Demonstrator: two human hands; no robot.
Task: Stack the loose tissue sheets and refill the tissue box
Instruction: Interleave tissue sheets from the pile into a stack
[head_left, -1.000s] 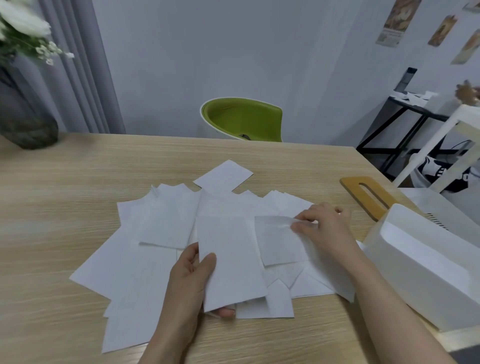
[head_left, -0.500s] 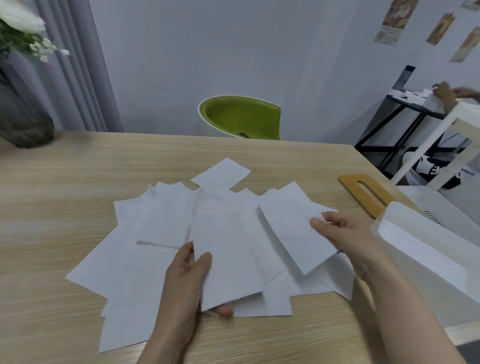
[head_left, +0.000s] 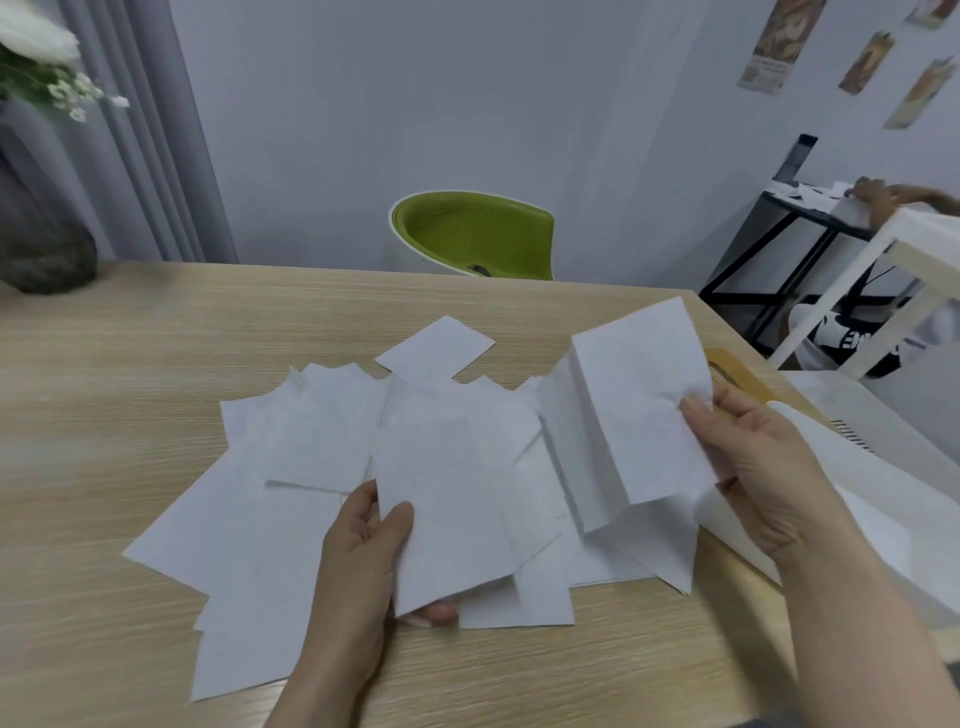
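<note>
I see the loose tissue sheets (head_left: 332, 441) fanned out in an overlapping spread across the middle of the table (head_left: 130, 338), reaching toward its near edge. My left hand (head_left: 363, 561) pinches one sheet (head_left: 441, 509) by its lower left edge, thumb on top and fingertips showing beneath, the sheet lying flat over the pile. My right hand (head_left: 763, 473) pinches a folded sheet (head_left: 639, 405) at its right edge between thumb and fingers and holds it lifted clear of the spread, tilted, with its folds hanging open below.

At the table's right edge, just beside my right hand, lies the white tissue box (head_left: 893, 519); I cannot tell what is inside it, as no opening faces me. A wooden lid with a slot (head_left: 737, 374) lies flat near the far right corner, partly hidden behind the lifted sheet.

A dark vase (head_left: 47, 254) with white flowers (head_left: 47, 67) stands at the far left corner. Beyond the far edge is a green chair (head_left: 472, 234). To the right stand a white frame (head_left: 857, 296) and a black side table (head_left: 779, 244), where another person's hand (head_left: 878, 195) rests on papers.
</note>
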